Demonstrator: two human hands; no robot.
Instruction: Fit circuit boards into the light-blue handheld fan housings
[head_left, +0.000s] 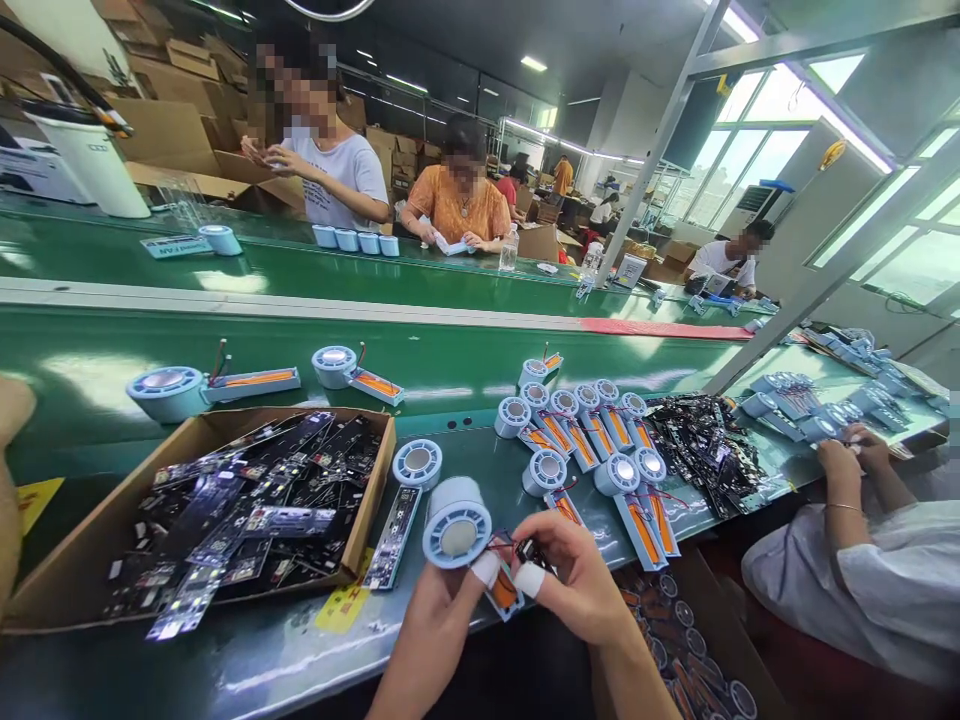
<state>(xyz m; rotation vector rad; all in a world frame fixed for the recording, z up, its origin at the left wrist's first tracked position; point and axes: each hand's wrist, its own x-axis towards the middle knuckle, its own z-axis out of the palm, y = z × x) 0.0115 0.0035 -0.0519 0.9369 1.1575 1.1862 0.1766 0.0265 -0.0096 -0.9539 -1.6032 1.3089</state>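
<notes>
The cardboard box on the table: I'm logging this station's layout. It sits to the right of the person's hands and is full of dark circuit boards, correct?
Not quite. The head view shows the cardboard box to the left of the person's left hand and right hand, not the right. It does hold dark circuit boards.

A cardboard box of circuit boards rests on the green conveyor.
</notes>
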